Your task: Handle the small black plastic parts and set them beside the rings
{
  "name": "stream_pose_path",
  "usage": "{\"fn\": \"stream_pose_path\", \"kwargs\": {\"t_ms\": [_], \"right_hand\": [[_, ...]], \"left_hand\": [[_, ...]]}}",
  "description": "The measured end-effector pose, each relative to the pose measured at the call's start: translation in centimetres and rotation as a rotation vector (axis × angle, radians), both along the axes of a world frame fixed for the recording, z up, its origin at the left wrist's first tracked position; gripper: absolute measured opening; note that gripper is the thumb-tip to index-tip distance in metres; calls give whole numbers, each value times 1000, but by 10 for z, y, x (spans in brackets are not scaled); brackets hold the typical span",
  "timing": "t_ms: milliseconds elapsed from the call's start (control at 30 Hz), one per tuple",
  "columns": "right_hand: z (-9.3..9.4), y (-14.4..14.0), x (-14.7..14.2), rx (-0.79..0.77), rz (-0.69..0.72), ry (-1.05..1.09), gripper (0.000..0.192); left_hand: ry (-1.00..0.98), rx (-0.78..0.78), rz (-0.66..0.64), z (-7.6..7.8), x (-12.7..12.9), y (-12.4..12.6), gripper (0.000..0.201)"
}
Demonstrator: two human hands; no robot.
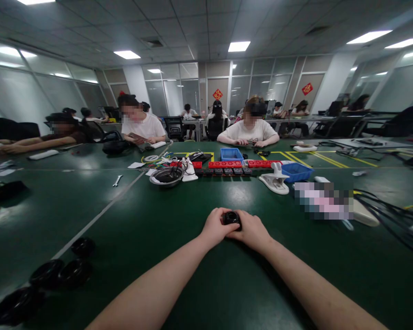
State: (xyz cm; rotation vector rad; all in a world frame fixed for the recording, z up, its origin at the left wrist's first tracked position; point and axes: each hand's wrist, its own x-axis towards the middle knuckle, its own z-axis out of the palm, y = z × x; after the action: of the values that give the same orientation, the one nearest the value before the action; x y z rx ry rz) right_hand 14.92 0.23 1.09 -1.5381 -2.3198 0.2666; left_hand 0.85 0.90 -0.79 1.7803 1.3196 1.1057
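Observation:
Both my hands meet at the middle of the green table (131, 220). My left hand (215, 226) and my right hand (252, 230) are closed together around a small round black part (231, 217), held just above the tabletop. Only its top shows between my fingers. Several black rings (60, 272) lie on the table at the near left, well away from my hands.
A metal bowl (166, 176) with cables, red power strips (227, 164), blue bins (231, 154) and a white clamp (275, 181) sit ahead. A wrench (117, 180) lies left. Cables (388, 211) trail right. Other people sit across and to the left.

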Motion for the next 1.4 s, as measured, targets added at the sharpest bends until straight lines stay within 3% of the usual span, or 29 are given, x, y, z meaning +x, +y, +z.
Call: {"fn": "stream_pose_path", "kwargs": {"t_ms": [100, 233, 367, 500, 633, 733, 800, 1000, 1100, 1400], "right_hand": [[13, 4, 19, -54, 49, 57, 64], [19, 11, 38, -3, -156, 314, 40], [10, 18, 34, 62, -257, 513, 48], [-3, 23, 22, -75, -286, 693, 52], [-10, 25, 22, -71, -192, 671, 48], [-12, 25, 26, -62, -60, 659, 25], [-12, 24, 28, -139, 31, 691, 18], [-1, 25, 31, -497, 253, 654, 51], [5, 29, 28, -595, 348, 498, 48], [14, 31, 21, -525, 407, 390, 29]], "left_hand": [[14, -3, -96, 6, -5, 1, 39], [61, -20, -104, 8, -8, 3, 42], [64, -21, -110, 8, -7, 2, 42], [42, -25, -123, 9, -6, 1, 41], [40, -17, -121, 9, -6, 1, 41], [38, -4, -151, 9, -8, 2, 41], [44, -1, -177, 10, -9, 3, 41], [93, 38, -200, 12, -13, 5, 40], [96, 80, -212, 12, -13, 6, 38], [104, 28, -224, 13, -16, 7, 43]]}}
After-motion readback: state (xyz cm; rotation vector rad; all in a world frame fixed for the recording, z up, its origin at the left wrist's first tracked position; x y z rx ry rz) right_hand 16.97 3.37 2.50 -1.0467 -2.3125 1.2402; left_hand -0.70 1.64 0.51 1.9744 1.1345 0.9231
